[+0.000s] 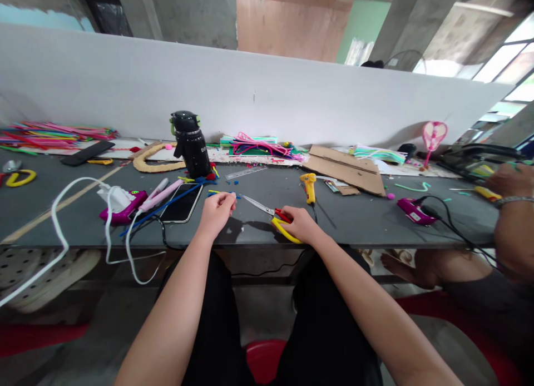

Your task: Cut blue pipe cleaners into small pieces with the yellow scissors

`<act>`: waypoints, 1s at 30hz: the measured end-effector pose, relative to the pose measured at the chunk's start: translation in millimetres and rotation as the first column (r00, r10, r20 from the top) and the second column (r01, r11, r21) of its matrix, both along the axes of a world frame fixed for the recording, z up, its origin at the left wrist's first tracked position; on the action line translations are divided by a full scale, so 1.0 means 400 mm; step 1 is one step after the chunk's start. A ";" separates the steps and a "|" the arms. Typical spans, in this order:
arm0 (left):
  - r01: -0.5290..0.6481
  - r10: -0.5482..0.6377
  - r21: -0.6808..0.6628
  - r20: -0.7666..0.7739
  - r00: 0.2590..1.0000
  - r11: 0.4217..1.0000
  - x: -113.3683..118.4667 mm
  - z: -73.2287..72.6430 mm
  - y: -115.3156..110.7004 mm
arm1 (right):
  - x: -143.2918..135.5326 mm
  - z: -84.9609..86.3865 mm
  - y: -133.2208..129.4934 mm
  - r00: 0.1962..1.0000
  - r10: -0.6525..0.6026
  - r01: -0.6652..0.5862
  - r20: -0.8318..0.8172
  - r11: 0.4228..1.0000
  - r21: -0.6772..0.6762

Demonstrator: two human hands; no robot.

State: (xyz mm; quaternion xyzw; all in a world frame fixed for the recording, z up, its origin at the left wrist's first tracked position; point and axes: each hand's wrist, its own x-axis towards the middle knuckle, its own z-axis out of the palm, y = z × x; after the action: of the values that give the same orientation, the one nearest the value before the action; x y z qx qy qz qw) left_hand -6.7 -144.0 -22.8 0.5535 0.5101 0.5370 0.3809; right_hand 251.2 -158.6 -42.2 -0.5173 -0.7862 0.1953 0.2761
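Note:
My left hand (219, 211) is closed in a pinch over the table. A thin blue pipe cleaner (238, 196) shows at its fingertips, with a bit of yellow beside it; most of it is hidden by the fingers. My right hand (298, 223) grips scissors (261, 206) by their red and yellow handles. Their blades are nearly together and point left, toward the blue piece. Left of my hands lies a black phone (182, 203), with a longer blue pipe cleaner (169, 198) across it. A yellow glue gun (309, 188) stands beyond my right hand.
A black bottle (194, 147) stands behind the phone. Purple power strips (124, 208) with trailing cables lie at left and right. Cardboard (346, 169) and pipe cleaner bundles (54, 134) line the back by the white partition. At right, another person's hand (511, 181) is over the table.

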 end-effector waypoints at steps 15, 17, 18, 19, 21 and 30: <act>-0.001 0.001 -0.007 0.021 1.000 1.000 0.004 -0.003 0.003 | -0.001 0.009 -0.009 0.999 0.027 -0.027 -0.024 1.000 -0.016; -0.001 0.002 -0.009 0.027 1.000 1.000 0.005 -0.002 0.003 | -0.001 0.008 -0.008 0.999 0.028 -0.028 -0.024 0.999 -0.017; -0.001 0.002 -0.011 0.029 1.000 1.000 0.006 -0.002 0.003 | -0.001 0.008 -0.008 0.999 0.029 -0.030 -0.024 0.999 -0.017; -0.001 0.001 -0.013 0.031 1.000 1.000 0.006 -0.002 0.003 | -0.001 0.007 -0.007 0.999 0.030 -0.030 -0.024 0.999 -0.016; 0.000 0.000 -0.017 0.032 1.000 1.000 0.007 -0.003 0.004 | -0.001 0.006 -0.006 0.999 0.027 -0.028 -0.022 1.000 -0.014; 0.013 -0.012 -0.029 0.034 0.999 0.999 0.009 -0.006 0.004 | 0.003 0.006 0.000 0.999 0.036 -0.036 -0.009 0.999 -0.026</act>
State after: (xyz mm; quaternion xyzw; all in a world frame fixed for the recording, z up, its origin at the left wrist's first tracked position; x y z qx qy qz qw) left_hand -3.2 -142.5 -25.1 0.5419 0.5078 0.5363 0.4010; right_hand 252.3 -158.4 -39.7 -0.5057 -0.7916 0.2127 0.2689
